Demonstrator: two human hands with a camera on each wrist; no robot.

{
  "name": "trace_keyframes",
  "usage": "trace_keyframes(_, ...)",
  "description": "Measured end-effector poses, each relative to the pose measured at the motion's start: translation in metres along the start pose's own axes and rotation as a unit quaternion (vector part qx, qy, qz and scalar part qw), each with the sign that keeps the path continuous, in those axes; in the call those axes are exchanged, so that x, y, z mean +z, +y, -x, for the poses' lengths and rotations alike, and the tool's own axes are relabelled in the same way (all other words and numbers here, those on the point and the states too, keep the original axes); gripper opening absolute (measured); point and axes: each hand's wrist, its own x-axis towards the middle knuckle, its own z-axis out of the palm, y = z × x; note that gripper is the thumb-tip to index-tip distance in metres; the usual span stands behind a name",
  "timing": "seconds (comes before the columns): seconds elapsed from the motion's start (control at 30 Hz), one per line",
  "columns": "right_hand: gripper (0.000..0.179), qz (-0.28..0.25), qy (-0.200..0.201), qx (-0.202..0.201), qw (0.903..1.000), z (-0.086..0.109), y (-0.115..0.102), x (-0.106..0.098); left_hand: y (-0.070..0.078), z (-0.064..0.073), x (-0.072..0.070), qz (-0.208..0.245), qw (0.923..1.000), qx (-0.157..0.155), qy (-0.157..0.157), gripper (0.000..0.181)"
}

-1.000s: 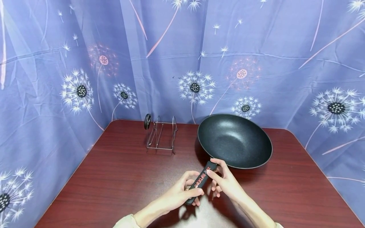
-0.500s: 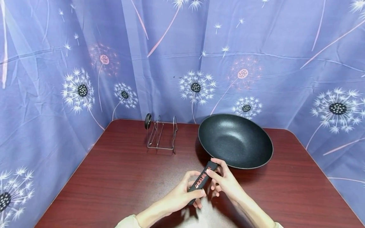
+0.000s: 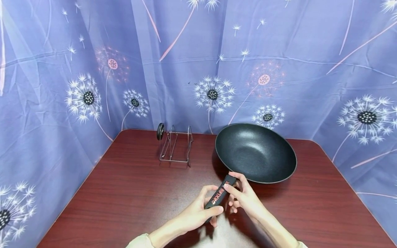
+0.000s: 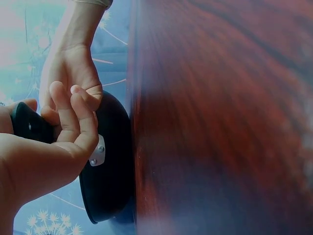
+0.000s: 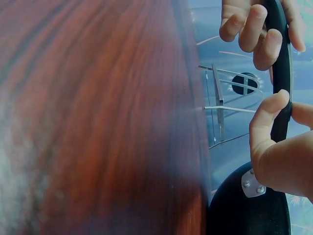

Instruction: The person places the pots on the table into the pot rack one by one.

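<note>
A black wok [image 3: 257,155] stands at the back right of the table, its dark speckled inside facing up and toward me. Its long black handle [image 3: 219,194] with raised red lettering slants toward me. Near the handle's free end my left hand [image 3: 193,212] grips it, thumb lying across the top. My right hand [image 3: 248,199] holds the handle closer to the wok, with thumb and forefinger on it and the other fingers curled below. A riveted metal bracket [image 5: 252,186] joins handle and wok, as seen in the right wrist view.
A wire rack [image 3: 174,161] stands at the back left of the brown wood-grain table [image 3: 124,193], with a round black disc [image 3: 160,131] at its left side. A blue curtain [image 3: 186,41] with dandelion prints hangs behind the table and along both sides.
My left hand and the near end of the handle have shifted very slightly right. The right hand keeps its hold, and the wok and rack stay in place.
</note>
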Motion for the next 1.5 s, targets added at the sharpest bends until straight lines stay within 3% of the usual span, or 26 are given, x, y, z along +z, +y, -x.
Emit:
trace_keyframes(0.23,0.055,-0.018,0.000,-0.005,0.9998,-0.0006,-0.0002,0.0013,0.0014,0.0009,-0.0002,-0.044,0.9990,0.002,0.008,0.059)
trace_keyframes(0.67,0.059,-0.008,0.011,-0.034,0.9993,-0.0027,0.0034,0.0047,0.0001,-0.0002,-0.0020,-0.057,0.9983,-0.011,-0.012,0.069)
trace_keyframes(1.0,0.060,-0.018,0.029,-0.007,0.9994,-0.0013,-0.0020,0.0065,0.0025,-0.0006,-0.0019,-0.066,0.9975,0.001,-0.024,0.067)
trace_keyframes(1.2,0.062,-0.016,0.037,-0.003,0.9992,-0.0001,-0.0040,0.0083,0.0047,0.0006,-0.0005,-0.089,0.9958,-0.015,-0.012,0.066)
trace_keyframes(1.5,0.062,-0.022,0.052,-0.003,0.9984,0.0001,-0.0047,0.0086,0.0069,0.0014,0.0028,-0.077,0.9968,-0.023,-0.001,0.067)
